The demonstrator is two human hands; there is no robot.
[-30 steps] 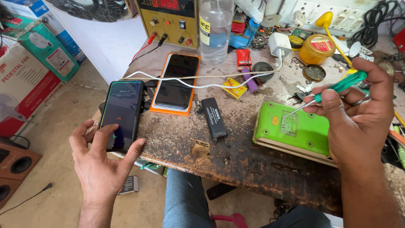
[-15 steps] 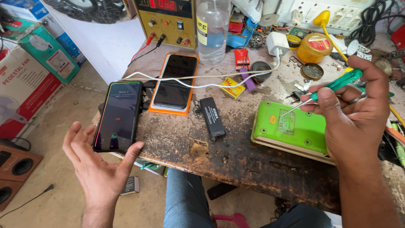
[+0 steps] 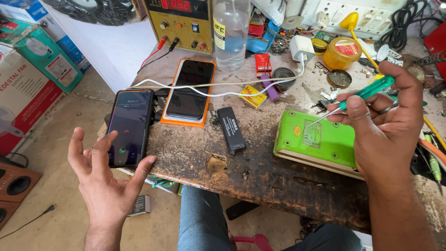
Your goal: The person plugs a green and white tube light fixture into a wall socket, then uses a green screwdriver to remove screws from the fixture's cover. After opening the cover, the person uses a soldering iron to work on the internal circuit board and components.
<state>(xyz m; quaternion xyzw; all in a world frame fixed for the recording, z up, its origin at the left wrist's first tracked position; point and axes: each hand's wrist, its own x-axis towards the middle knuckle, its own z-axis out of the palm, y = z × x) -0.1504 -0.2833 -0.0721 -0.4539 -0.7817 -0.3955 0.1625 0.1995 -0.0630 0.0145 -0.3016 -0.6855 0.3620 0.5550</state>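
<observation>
Right hand (image 3: 385,125) grips a green screwdriver (image 3: 360,95) over a green device (image 3: 316,142); left hand (image 3: 104,179) open by a black phone (image 3: 129,126); teal box (image 3: 46,58) stands left.

Green screwdriver (image 3: 367,90); lime-green device (image 3: 316,142); orange-edged phone (image 3: 188,90); yellow tin (image 3: 342,53).

Bright, even daylight fills the scene and shadows are soft. The lit screen of the black phone (image 3: 129,128) at the counter's (image 3: 260,167) left edge shows mild glare, as does the clear bottle (image 3: 231,32) at the back edge. Focus is sharp throughout; straight lines bow slightly toward the frame's edges.
</observation>
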